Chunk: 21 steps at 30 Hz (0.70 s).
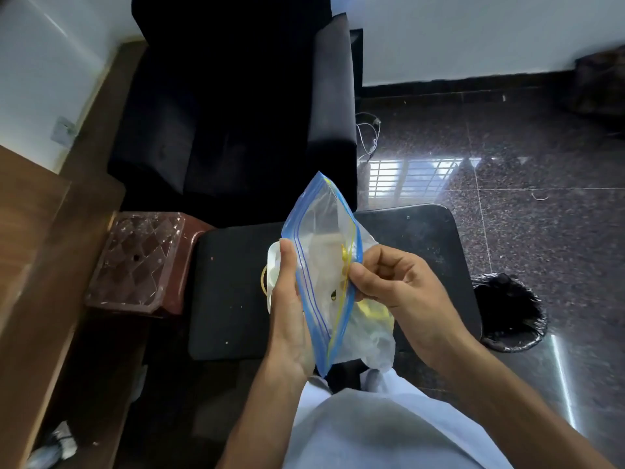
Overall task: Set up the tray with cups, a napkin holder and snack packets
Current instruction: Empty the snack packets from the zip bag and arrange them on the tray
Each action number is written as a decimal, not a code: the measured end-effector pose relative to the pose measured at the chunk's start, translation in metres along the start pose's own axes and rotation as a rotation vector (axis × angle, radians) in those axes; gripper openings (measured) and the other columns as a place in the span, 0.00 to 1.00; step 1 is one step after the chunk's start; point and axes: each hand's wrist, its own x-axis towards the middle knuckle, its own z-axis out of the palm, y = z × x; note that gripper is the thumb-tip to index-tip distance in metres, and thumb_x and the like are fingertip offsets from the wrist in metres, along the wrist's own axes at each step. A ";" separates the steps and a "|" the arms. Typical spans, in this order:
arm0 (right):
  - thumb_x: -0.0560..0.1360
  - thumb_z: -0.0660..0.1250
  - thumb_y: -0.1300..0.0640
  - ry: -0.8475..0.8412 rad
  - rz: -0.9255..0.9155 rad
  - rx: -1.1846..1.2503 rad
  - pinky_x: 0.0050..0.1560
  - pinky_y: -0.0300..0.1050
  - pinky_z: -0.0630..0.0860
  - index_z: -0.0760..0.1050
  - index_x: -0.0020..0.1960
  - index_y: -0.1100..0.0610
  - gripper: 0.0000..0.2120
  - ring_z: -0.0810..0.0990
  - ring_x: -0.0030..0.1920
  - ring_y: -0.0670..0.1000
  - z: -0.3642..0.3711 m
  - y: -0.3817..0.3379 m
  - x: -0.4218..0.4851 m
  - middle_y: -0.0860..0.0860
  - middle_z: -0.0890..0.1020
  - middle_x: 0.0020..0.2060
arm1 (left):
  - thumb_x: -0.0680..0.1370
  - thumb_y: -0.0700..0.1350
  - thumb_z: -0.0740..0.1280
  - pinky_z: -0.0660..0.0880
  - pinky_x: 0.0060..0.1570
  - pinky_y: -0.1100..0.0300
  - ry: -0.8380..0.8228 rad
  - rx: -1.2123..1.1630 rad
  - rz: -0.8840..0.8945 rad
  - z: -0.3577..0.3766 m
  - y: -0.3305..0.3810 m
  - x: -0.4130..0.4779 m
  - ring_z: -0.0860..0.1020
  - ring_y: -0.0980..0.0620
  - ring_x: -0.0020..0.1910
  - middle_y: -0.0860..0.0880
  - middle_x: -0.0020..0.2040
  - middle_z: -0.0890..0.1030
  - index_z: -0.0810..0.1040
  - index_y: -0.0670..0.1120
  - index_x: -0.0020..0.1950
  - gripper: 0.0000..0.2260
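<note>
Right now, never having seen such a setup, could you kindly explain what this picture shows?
There is no machine: a person wears a camera on the head, looking down at two bare hands. The left hand and right hand each grip one side of a clear zip bag with blue edges, holding its mouth apart. What is in the bag is unclear. Below lies a black low table. Left of it, a clear faceted tray rests on a reddish stool. A dark armchair stands behind.
</note>
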 end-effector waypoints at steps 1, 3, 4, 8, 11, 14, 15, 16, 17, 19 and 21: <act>0.72 0.72 0.57 -0.007 -0.009 -0.039 0.44 0.43 0.79 0.79 0.37 0.58 0.07 0.80 0.36 0.49 -0.002 -0.001 -0.001 0.54 0.83 0.34 | 0.75 0.74 0.57 0.72 0.69 0.35 -0.052 -0.008 -0.018 0.000 0.000 0.001 0.78 0.34 0.66 0.33 0.66 0.79 0.77 0.41 0.70 0.41; 0.74 0.72 0.59 -0.007 -0.009 -0.106 0.44 0.42 0.78 0.78 0.39 0.64 0.09 0.79 0.36 0.50 -0.005 0.000 -0.003 0.56 0.83 0.34 | 0.76 0.70 0.61 0.74 0.67 0.36 -0.049 0.106 -0.001 -0.001 -0.001 0.003 0.81 0.36 0.63 0.36 0.63 0.82 0.78 0.43 0.68 0.35; 0.74 0.72 0.59 -0.009 0.000 -0.125 0.44 0.43 0.78 0.78 0.40 0.66 0.09 0.79 0.36 0.51 -0.007 0.001 -0.005 0.57 0.83 0.35 | 0.78 0.66 0.63 0.76 0.65 0.38 -0.017 0.215 0.021 -0.001 -0.001 0.004 0.83 0.38 0.60 0.39 0.60 0.85 0.80 0.45 0.67 0.29; 0.72 0.73 0.56 0.009 0.055 -0.146 0.42 0.41 0.79 0.79 0.41 0.66 0.12 0.79 0.35 0.49 -0.009 0.006 -0.012 0.56 0.84 0.34 | 0.85 0.54 0.60 0.83 0.51 0.49 0.086 0.347 0.062 -0.008 -0.006 0.009 0.87 0.47 0.51 0.46 0.49 0.88 0.83 0.47 0.59 0.15; 0.71 0.74 0.55 0.136 0.064 -0.112 0.37 0.40 0.78 0.80 0.39 0.63 0.10 0.79 0.32 0.50 -0.010 0.012 -0.022 0.58 0.84 0.33 | 0.85 0.51 0.60 0.82 0.41 0.62 0.132 0.214 0.088 -0.025 0.001 0.013 0.87 0.54 0.48 0.48 0.49 0.89 0.83 0.45 0.56 0.15; 0.73 0.74 0.60 0.295 0.071 -0.112 0.32 0.38 0.77 0.79 0.33 0.56 0.10 0.78 0.29 0.50 -0.015 0.022 -0.034 0.56 0.83 0.30 | 0.85 0.50 0.57 0.80 0.40 0.67 0.172 0.097 0.128 -0.052 0.014 0.013 0.86 0.59 0.48 0.52 0.48 0.89 0.81 0.45 0.56 0.15; 0.73 0.73 0.61 0.324 0.089 -0.115 0.31 0.38 0.76 0.78 0.33 0.56 0.11 0.77 0.28 0.49 -0.016 0.026 -0.038 0.56 0.83 0.30 | 0.85 0.50 0.56 0.81 0.41 0.66 0.178 0.078 0.134 -0.060 0.018 0.012 0.86 0.57 0.49 0.51 0.49 0.88 0.81 0.44 0.57 0.16; 0.73 0.73 0.62 0.336 0.117 -0.126 0.29 0.37 0.75 0.78 0.32 0.56 0.11 0.77 0.28 0.49 -0.017 0.030 -0.041 0.56 0.82 0.29 | 0.85 0.50 0.56 0.81 0.43 0.65 0.183 0.070 0.137 -0.065 0.021 0.010 0.85 0.55 0.51 0.50 0.50 0.88 0.81 0.44 0.59 0.16; 0.73 0.73 0.63 0.331 0.146 -0.153 0.29 0.36 0.74 0.78 0.33 0.57 0.11 0.76 0.28 0.49 -0.016 0.033 -0.043 0.56 0.82 0.29 | 0.85 0.50 0.56 0.81 0.45 0.64 0.182 0.074 0.137 -0.069 0.024 0.007 0.85 0.53 0.54 0.49 0.52 0.88 0.81 0.43 0.60 0.17; 0.72 0.75 0.60 0.306 0.168 -0.288 0.30 0.35 0.74 0.78 0.34 0.58 0.09 0.77 0.28 0.49 -0.008 0.036 -0.045 0.55 0.83 0.28 | 0.85 0.50 0.56 0.81 0.48 0.62 0.150 0.091 0.124 -0.073 0.027 0.003 0.84 0.51 0.57 0.47 0.56 0.87 0.81 0.43 0.63 0.18; 0.69 0.78 0.52 0.358 0.031 -0.623 0.32 0.33 0.74 0.79 0.37 0.54 0.10 0.78 0.29 0.46 0.002 0.036 -0.043 0.49 0.83 0.30 | 0.84 0.51 0.58 0.82 0.50 0.60 0.107 0.097 0.108 -0.074 0.029 -0.002 0.84 0.51 0.59 0.46 0.58 0.86 0.80 0.42 0.64 0.18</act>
